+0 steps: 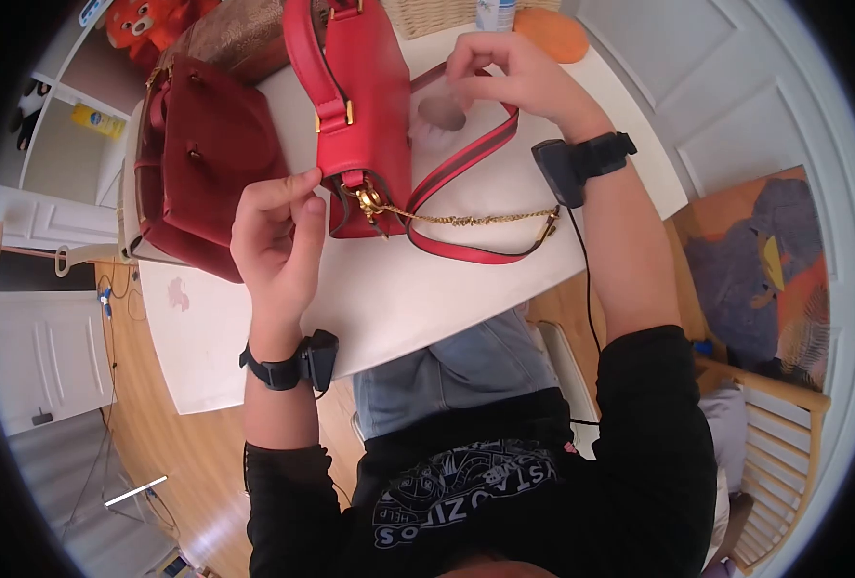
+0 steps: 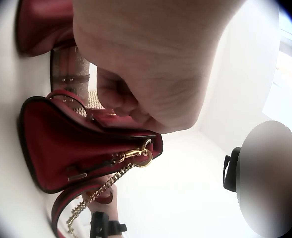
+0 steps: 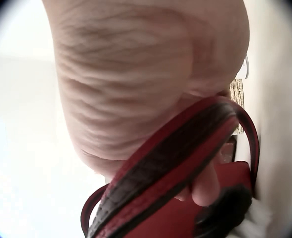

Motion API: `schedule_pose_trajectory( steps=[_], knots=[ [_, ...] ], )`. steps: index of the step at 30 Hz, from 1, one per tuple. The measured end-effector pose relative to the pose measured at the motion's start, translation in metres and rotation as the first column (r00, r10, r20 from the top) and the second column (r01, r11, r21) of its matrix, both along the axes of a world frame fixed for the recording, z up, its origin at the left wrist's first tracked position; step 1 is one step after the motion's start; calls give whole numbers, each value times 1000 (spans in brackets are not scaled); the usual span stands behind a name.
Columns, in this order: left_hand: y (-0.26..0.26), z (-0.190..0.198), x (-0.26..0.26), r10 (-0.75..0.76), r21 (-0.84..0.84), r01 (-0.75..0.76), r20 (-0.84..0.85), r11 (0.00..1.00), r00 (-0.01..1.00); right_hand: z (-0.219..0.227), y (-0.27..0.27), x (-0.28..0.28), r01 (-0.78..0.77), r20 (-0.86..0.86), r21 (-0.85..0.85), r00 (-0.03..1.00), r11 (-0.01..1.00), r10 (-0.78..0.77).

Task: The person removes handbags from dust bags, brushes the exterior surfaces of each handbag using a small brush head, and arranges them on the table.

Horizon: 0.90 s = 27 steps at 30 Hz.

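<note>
A red handbag (image 1: 374, 96) stands on the white table, its top handle (image 1: 312, 67) raised. My left hand (image 1: 278, 231) pinches the bag's near top corner between thumb and fingers. In the left wrist view, that hand's fingers (image 2: 118, 96) curl over the bag's top edge. Beyond the bag's right side, my right hand (image 1: 514, 77) holds a dark, rounded, blurred thing (image 1: 444, 114) with a whitish part, close to the bag's side. It looks black and fluffy in the right wrist view; I cannot tell its kind. The red-and-dark shoulder strap (image 1: 466, 154) loops below the right hand.
A gold chain (image 1: 485, 220) trails from the bag's clasp across the table (image 1: 408, 318). Left of the bag stands a dark red bag (image 1: 210, 154), with a brown patterned bag (image 1: 235, 39) behind. A wicker basket (image 1: 427, 17), a spray can (image 1: 495, 14) and an orange oval (image 1: 552, 37) are at the back.
</note>
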State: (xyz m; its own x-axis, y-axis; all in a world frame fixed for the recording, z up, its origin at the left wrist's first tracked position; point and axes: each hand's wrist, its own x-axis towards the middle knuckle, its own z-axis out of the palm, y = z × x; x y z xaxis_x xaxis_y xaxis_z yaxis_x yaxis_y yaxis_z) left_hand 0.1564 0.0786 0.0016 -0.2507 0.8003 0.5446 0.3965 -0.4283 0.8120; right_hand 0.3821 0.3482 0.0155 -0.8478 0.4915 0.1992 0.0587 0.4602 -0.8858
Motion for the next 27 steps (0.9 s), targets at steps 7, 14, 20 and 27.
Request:
schedule_pose_trajectory(
  steps=[7, 14, 20, 27],
  knots=[
    [2, -2, -2, -7, 25, 7, -26, 1000, 1000, 0, 1, -2, -43, 20, 2, 999, 999, 43],
    [1, -2, -2, -17, -4, 17, 6, 1000, 1000, -15, 8, -11, 24, -277, 148, 961, 989, 18],
    [-1, 4, 2, 28, -37, -28, 4, 999, 1000, -6, 10, -4, 90, -316, -113, 941, 989, -121],
    [-1, 4, 2, -7, -32, 10, 83, 999, 997, -9, 14, 0, 71, -313, -140, 943, 988, -112]
  ],
)
